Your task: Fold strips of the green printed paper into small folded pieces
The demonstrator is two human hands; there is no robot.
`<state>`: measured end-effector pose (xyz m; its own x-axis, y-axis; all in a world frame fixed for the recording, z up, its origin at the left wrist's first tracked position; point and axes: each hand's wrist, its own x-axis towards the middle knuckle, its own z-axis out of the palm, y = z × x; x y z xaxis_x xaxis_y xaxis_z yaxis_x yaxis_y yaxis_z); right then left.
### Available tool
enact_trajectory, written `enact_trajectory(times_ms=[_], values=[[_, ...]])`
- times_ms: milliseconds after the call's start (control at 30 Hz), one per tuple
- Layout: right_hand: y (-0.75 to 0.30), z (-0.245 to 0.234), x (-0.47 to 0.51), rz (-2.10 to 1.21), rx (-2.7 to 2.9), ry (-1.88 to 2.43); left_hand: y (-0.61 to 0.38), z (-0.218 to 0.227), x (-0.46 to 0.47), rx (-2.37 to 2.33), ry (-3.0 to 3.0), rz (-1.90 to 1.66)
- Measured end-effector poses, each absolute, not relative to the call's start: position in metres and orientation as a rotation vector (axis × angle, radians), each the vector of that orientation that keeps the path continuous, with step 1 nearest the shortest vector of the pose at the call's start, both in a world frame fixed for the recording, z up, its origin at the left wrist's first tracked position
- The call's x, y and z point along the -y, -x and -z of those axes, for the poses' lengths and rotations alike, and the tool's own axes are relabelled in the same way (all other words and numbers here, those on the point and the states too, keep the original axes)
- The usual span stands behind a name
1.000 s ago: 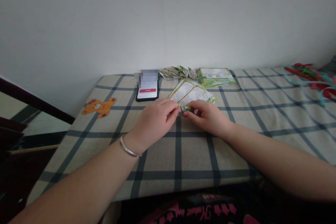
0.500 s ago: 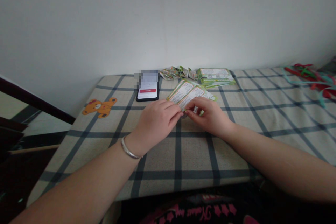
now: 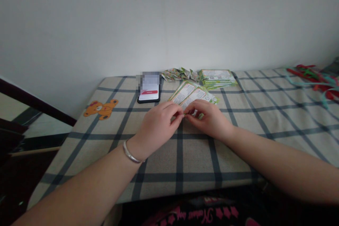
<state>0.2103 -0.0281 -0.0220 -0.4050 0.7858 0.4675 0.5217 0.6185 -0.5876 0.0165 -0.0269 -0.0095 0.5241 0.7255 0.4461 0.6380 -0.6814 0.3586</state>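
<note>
My left hand [image 3: 159,122], with a silver bangle at its wrist, has thumb and index finger pinched together. Fingertip to fingertip with it, my right hand [image 3: 210,118] is pinched too. Between them is a small green packet [image 3: 184,114], mostly covered by the fingers, so its shape is hard to make out. Just beyond the hands lie several green-and-white printed cards [image 3: 190,93], fanned over one another on the tablecloth. Behind these is a row of crumpled green-and-silver packets [image 3: 176,74].
A phone [image 3: 149,93] with a lit screen lies left of the cards. At the back right sits a flat green-and-white box [image 3: 218,77]. Red and teal ribbons [image 3: 315,77] lie at the far right. The checked tablecloth [image 3: 196,155] bears a bear picture [image 3: 102,108] and meets the wall.
My fingers have shifted slightly at the small packet, the left fingers now more arched. Cards, phone and box have not moved.
</note>
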Motion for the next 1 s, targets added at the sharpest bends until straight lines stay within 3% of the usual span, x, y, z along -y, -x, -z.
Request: enact_trajectory(times_ms=[233, 1000], values=[[-0.2109, 0.0220, 0.0296, -0.349, 2.144, 1.005, -0.0143, 0.0111, 0.0262, -1.157, -2.643, -0.852], [-0.2111, 0.0219, 0.0277, -0.430, 2.113, 0.933, -0.0114, 0.0149, 0.0182, -1.009, -2.395, -0.946]])
